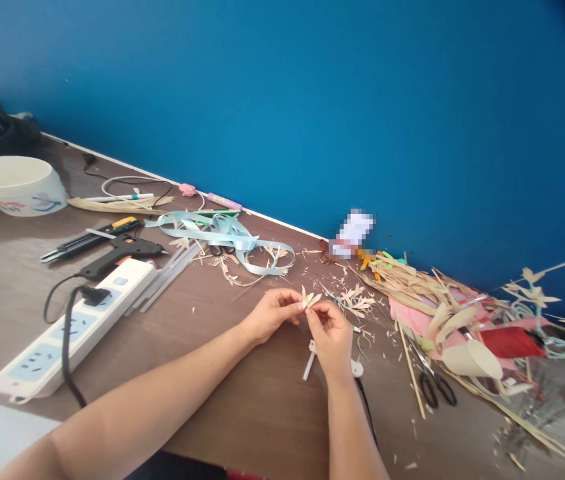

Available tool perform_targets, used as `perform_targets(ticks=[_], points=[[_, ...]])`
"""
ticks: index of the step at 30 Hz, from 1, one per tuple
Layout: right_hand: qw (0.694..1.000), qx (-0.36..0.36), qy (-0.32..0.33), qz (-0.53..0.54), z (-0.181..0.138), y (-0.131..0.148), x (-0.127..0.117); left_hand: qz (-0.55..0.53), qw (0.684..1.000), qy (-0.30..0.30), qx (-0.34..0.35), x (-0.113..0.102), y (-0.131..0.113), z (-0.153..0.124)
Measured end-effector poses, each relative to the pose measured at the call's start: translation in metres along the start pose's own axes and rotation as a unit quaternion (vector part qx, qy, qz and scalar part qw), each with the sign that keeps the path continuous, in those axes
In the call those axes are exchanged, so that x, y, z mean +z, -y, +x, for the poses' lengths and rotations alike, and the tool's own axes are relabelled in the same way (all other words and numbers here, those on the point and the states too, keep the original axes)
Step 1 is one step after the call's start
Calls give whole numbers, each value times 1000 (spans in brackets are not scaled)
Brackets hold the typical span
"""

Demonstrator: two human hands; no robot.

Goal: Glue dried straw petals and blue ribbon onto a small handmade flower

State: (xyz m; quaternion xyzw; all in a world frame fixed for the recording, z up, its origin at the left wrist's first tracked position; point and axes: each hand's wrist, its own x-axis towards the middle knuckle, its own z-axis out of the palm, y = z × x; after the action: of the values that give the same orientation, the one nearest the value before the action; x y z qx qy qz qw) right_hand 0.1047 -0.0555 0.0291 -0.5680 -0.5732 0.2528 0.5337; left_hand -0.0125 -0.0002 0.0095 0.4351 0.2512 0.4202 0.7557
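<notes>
Between my two hands, over the middle of the brown table, is a small cream-coloured flower [311,299] with narrow pointed petals. My left hand [276,312] pinches it from the left with thumb and forefinger. From the right, my right hand [331,327] pinches the same flower, its fingertips almost meeting the left ones. My fingertips hide the flower's base. Just beyond my right hand lies a cluster of similar pale petals [357,301]. A short translucent stick [309,363] lies beneath my hands.
At left are a white power strip [125,283], a black glue gun [122,255], a utility knife [67,249] and a white bucket [27,199]. Light-blue ribbon [207,233] lies behind my hands. Scissors [437,388] and piled dried husks [402,283] are at right, against the blue wall [282,113].
</notes>
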Motion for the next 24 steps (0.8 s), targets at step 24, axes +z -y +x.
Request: perform_targets(ticks=[24], points=[[976,23,-70,-206,-13,40,-70,-24,999,-29,-18,-6,2,4]])
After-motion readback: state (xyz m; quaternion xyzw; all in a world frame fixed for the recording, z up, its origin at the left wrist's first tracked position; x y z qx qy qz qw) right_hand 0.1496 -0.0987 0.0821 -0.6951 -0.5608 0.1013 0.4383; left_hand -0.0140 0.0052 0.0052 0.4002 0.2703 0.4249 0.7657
